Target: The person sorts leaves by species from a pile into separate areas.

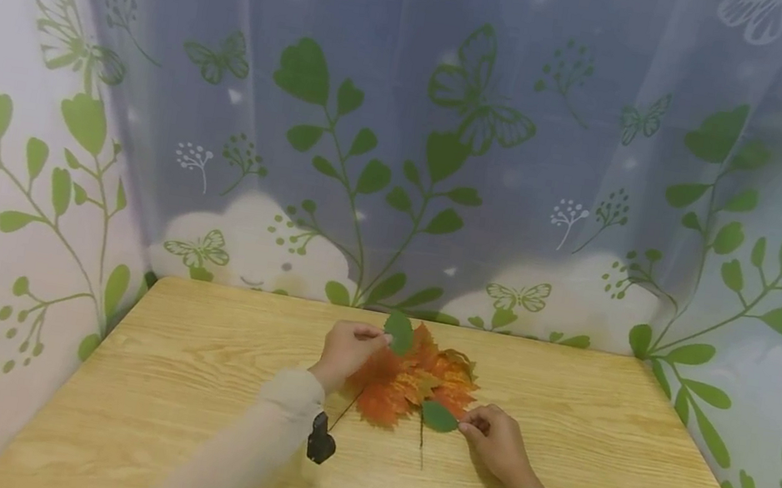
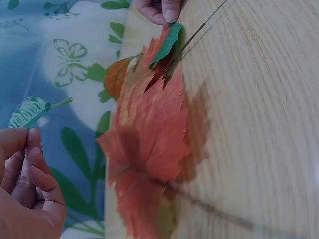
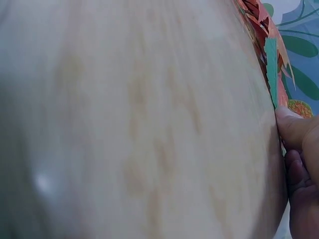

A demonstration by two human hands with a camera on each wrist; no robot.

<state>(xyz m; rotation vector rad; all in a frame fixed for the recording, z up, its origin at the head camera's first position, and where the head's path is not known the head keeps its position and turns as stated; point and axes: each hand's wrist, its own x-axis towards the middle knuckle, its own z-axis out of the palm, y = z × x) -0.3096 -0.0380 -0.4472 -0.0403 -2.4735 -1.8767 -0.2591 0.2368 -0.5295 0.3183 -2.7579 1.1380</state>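
In the head view my left hand [image 1: 350, 350] pinches a green leaf [image 1: 399, 333] between thumb and fingertips, above the far edge of the orange leaves. My right hand [image 1: 499, 443] pinches the end of a second green leaf [image 1: 439, 417], low at the right front of the bunch. Between the hands, orange-red artificial leaves [image 1: 408, 382] with dark stems lie on the table. The left wrist view shows a short stalk on the left hand's ridged green leaf [image 2: 30, 112], held apart from the orange leaves. From the right wrist, the right hand's green leaf [image 3: 271, 69] appears nearly edge-on.
The wood-grain table [image 1: 208, 402] runs back to a printed curtain [image 1: 383, 192] with butterflies and plants. Thin stems [image 1: 422, 443] stick out toward the front from the bunch. Black devices [image 1: 322, 439] are worn at both wrists.
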